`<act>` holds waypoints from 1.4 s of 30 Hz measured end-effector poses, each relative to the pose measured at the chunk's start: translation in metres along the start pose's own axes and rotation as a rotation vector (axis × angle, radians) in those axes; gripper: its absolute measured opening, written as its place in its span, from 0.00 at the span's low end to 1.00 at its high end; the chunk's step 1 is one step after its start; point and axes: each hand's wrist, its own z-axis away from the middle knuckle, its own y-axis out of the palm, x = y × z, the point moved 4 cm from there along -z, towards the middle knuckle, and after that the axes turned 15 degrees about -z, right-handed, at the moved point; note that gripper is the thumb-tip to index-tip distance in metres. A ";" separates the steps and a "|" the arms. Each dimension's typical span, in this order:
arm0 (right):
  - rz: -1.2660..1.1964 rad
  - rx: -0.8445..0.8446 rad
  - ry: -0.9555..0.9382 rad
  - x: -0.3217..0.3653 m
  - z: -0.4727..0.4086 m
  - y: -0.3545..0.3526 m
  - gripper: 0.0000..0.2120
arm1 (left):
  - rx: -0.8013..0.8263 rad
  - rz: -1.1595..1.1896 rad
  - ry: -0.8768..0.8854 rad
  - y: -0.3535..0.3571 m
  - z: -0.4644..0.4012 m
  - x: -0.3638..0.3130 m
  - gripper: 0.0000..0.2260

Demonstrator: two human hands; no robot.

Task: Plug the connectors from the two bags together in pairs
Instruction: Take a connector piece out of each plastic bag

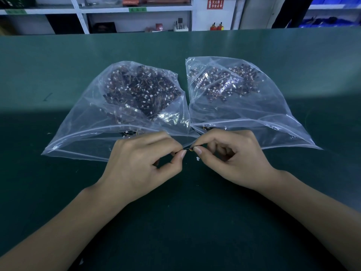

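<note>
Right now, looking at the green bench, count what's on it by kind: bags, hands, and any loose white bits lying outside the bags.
Clear plastic bags of connectors: 2, left bag and right bag
Hands: 2, left hand and right hand, both pinching small connector parts
Loose white bit by the hands: 1
Total: 5

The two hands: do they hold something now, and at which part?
Yes. The left hand and the right hand each pinch one end of a small wired connector piece between thumb and forefinger. Which part exactly cannot be told: it is too small.
</note>
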 end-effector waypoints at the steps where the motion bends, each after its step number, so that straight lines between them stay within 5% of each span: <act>1: -0.007 0.003 0.002 0.000 0.000 0.000 0.02 | -0.001 -0.002 0.000 0.000 0.000 0.000 0.09; 8: 0.030 -0.006 0.029 -0.005 -0.001 -0.005 0.03 | 0.025 -0.015 -0.059 0.000 -0.001 0.002 0.10; 19: 0.389 -0.222 0.239 -0.023 -0.006 -0.039 0.07 | 0.207 -0.172 -0.174 0.005 0.001 0.016 0.27; 23: 0.499 -0.183 0.322 -0.030 -0.005 -0.041 0.06 | 0.198 -0.270 -0.256 0.006 0.003 0.026 0.24; 29: 0.516 -0.157 0.320 -0.030 -0.006 -0.042 0.03 | 0.239 -0.363 -0.209 0.007 0.000 0.036 0.08; 33: 0.465 -0.180 0.265 -0.028 -0.006 -0.040 0.07 | 0.375 -0.400 -0.210 0.010 0.001 0.038 0.16; 42: 0.398 -0.147 0.216 -0.023 -0.004 -0.029 0.15 | 0.345 -0.362 -0.194 0.008 0.003 0.042 0.10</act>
